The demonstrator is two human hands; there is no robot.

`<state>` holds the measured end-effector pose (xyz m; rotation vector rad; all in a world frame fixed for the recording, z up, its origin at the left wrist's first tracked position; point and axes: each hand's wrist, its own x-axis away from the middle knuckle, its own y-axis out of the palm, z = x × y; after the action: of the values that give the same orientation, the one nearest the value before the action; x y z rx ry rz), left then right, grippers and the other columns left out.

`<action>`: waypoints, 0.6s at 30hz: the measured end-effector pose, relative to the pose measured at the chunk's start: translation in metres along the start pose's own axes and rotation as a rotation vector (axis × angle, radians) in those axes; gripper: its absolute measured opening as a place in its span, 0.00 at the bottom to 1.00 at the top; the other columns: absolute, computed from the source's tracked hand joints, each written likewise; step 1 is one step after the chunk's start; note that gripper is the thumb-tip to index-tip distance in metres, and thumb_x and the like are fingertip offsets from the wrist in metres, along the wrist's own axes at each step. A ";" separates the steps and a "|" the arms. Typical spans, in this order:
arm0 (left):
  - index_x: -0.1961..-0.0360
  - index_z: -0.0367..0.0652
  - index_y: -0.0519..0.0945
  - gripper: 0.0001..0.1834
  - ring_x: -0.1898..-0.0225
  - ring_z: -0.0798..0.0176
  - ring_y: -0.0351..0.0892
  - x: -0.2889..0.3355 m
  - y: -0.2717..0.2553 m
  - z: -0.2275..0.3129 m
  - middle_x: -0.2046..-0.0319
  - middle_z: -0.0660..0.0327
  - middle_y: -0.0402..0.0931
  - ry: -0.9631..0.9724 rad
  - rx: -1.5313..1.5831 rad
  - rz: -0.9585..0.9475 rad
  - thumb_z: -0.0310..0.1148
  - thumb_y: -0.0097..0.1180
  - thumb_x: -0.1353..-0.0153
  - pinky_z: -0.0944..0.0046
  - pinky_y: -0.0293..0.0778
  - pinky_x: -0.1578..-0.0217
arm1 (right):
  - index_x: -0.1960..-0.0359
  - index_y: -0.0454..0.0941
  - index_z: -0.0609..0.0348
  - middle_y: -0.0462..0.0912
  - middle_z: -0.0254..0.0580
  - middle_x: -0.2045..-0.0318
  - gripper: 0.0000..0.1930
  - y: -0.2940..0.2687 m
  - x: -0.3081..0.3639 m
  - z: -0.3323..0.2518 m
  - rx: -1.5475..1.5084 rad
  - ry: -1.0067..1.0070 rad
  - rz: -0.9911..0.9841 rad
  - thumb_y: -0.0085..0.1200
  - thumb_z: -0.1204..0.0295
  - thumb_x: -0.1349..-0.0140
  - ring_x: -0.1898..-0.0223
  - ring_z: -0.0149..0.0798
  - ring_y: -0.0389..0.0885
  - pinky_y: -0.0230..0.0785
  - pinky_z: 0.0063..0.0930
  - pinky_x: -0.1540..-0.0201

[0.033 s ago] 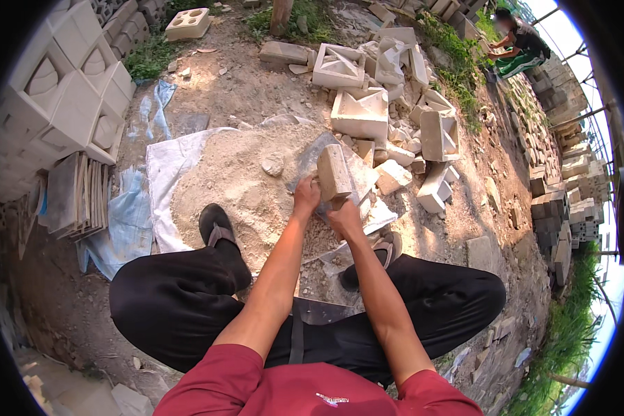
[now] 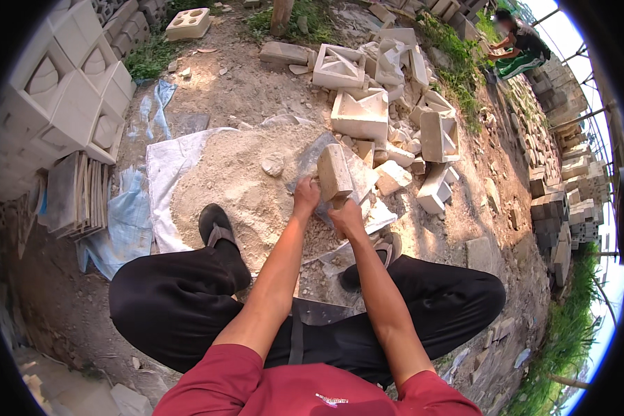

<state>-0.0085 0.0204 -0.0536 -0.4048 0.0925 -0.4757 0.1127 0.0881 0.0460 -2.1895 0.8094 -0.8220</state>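
Two bare hands meet over a sand heap (image 2: pixel 236 184) that lies on one white sack sheet (image 2: pixel 161 166). At far left, decorative concrete blocks (image 2: pixel 62 97) are stacked in a wall, with a bundle of flat tiles (image 2: pixel 76 191) leaning beside it. One black sandal (image 2: pixel 213 225) rests on the sand. The left hand (image 2: pixel 305 197) grips the lower edge of one rectangular concrete block (image 2: pixel 334 172), held upright above the sand; the right hand (image 2: pixel 347 218) clasps it from below, fingers closed. One round stone (image 2: pixel 272 164) lies just left of the block. To the right, broken concrete pieces (image 2: pixel 388 132) lie piled. One other person (image 2: pixel 516 45) crouches at upper right.
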 end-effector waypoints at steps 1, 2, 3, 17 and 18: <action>0.52 0.28 0.76 0.22 0.48 0.38 0.72 0.000 0.002 0.003 0.53 0.37 0.75 -0.035 0.008 0.011 0.34 0.42 0.40 0.49 0.67 0.44 | 0.57 0.75 0.73 0.82 0.64 0.65 0.27 -0.004 -0.004 0.000 0.004 0.020 -0.007 0.61 0.62 0.55 0.58 0.58 0.82 0.74 0.42 0.55; 0.51 0.28 0.76 0.23 0.48 0.38 0.72 0.000 0.002 0.005 0.52 0.37 0.75 -0.037 0.032 0.033 0.35 0.41 0.39 0.50 0.67 0.44 | 0.56 0.75 0.73 0.83 0.63 0.65 0.28 -0.009 -0.009 0.000 0.008 0.040 -0.014 0.61 0.62 0.55 0.58 0.57 0.83 0.74 0.41 0.55; 0.50 0.28 0.76 0.23 0.47 0.38 0.72 -0.002 -0.001 0.004 0.52 0.36 0.74 -0.039 0.050 0.059 0.36 0.41 0.38 0.50 0.66 0.43 | 0.56 0.75 0.73 0.83 0.62 0.66 0.28 -0.011 -0.011 -0.003 0.010 0.057 -0.025 0.61 0.62 0.55 0.59 0.56 0.83 0.75 0.41 0.55; 0.37 0.28 0.65 0.41 0.32 0.52 0.60 -0.001 0.011 0.001 0.36 0.43 0.64 -0.269 0.710 -0.080 0.58 0.24 0.28 0.63 0.53 0.33 | 0.56 0.74 0.73 0.81 0.69 0.61 0.25 -0.003 0.003 -0.022 -0.024 -0.022 0.032 0.59 0.67 0.53 0.54 0.62 0.80 0.72 0.44 0.51; 0.37 0.28 0.65 0.41 0.32 0.53 0.59 -0.001 0.012 0.007 0.36 0.44 0.63 -0.266 0.747 -0.098 0.59 0.24 0.29 0.63 0.53 0.33 | 0.55 0.74 0.72 0.81 0.67 0.60 0.26 -0.001 0.004 -0.021 -0.051 -0.017 0.073 0.60 0.66 0.54 0.54 0.61 0.80 0.73 0.43 0.51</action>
<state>-0.0027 0.0331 -0.0522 0.2648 -0.3581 -0.5134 0.1000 0.0790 0.0607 -2.1948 0.9062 -0.7534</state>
